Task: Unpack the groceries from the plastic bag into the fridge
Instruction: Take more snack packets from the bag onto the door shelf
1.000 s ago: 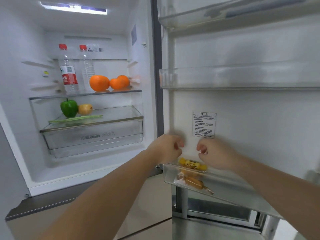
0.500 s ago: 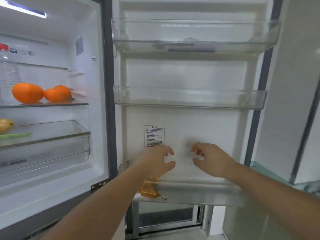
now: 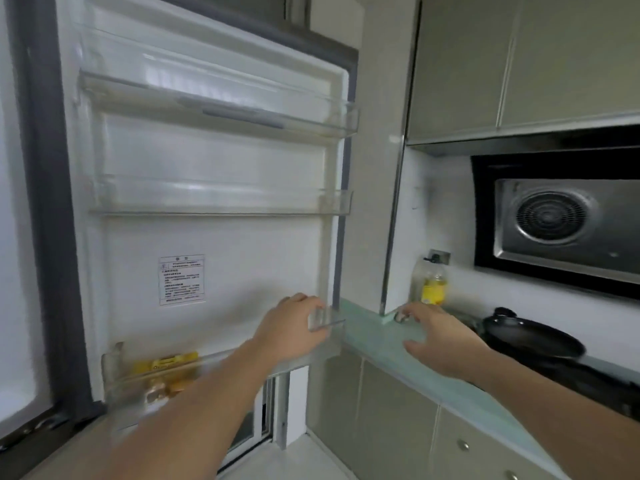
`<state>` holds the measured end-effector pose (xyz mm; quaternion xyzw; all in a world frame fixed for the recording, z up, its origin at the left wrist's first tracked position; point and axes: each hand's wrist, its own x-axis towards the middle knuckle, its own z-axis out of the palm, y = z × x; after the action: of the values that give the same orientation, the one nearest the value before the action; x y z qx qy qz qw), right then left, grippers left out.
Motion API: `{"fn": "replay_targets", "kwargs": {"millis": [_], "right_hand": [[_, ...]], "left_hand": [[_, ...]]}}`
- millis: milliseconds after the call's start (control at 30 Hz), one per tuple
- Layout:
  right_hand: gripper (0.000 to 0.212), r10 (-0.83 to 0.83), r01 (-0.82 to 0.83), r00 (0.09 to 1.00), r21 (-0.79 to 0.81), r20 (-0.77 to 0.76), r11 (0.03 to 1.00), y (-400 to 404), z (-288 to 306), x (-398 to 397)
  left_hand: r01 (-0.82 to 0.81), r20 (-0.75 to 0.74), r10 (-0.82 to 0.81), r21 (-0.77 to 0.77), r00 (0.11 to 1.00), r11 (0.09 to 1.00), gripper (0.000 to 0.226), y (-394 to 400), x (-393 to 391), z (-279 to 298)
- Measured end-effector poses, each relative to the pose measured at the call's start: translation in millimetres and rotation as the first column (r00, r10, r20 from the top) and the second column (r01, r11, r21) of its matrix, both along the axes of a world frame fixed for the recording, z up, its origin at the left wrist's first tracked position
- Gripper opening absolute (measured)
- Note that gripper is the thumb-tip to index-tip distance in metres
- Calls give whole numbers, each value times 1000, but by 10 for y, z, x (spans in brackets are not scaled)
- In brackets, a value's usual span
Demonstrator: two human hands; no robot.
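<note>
Left hand (image 3: 294,329) at 6 o'clock of the frame, fingers loosely spread, gripping nothing, hovering before the right end of the lowest door bin (image 3: 327,322); whether the fingertips touch its clear wall cannot be told. Right hand (image 3: 440,336) at 4 o'clock, open too, palm down over the counter (image 3: 374,336), holding nothing.

Groceries: yellow packets (image 3: 166,363) lying in the same door bin, at its left end, toward 7 o'clock, well apart from the left hand and farther still from the right. Plastic bag not in view, so no telling how much remains to unpack. Probably between items, turning toward the counter for the next one.

Risks, as judgement: left hand close to the bin corner, so a careless swing could knock the bin or nudge the door (image 3: 214,237) toward shut. Right hand reaching near a small object (image 3: 400,317) at the counter's back edge, too blurred to name, with an oil bottle (image 3: 433,282) just behind at 3 o'clock and a black pan (image 3: 533,337) beside it; a hasty sweep could tip the bottle or catch the pan. Frame blurred by motion, so exact gaps uncertain.
</note>
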<state>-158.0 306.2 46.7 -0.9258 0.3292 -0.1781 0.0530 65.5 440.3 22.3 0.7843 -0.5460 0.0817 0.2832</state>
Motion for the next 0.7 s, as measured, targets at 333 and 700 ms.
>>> {"fn": "replay_targets", "kwargs": {"millis": [333,700], "right_hand": [[54,-470,462,881,-114,-59,879,511,-342,-2601],[55,-914,913,405,-44,8,405,1883,-406,-4539]], "left_hand": [[418,36,-429,168,903,893,46,-588,-2101,-156],[851,24,-876,225,482,474,48,-851,-4480,-247]]}}
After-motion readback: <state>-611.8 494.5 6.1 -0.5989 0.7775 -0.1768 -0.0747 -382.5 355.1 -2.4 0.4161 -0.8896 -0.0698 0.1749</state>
